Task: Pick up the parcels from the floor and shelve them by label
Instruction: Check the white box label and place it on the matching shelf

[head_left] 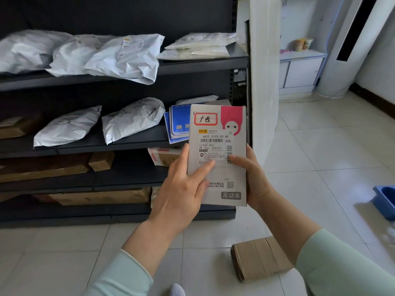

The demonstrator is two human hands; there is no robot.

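Both hands hold grey parcel [222, 167] upright w/ label facing cam: left hand [183, 186] fingers spread across front, right hand [254, 178] gripping right edge.

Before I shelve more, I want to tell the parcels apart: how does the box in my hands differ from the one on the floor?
The held box is grey with a pink corner; the floor box is plain brown cardboard. The held box carries a printed shipping label and a red-framed handwritten tag; the floor box shows no label from here. The held box stands upright between the left hand and right hand; the floor box lies flat on the tiles. Both are flat and rectangular.
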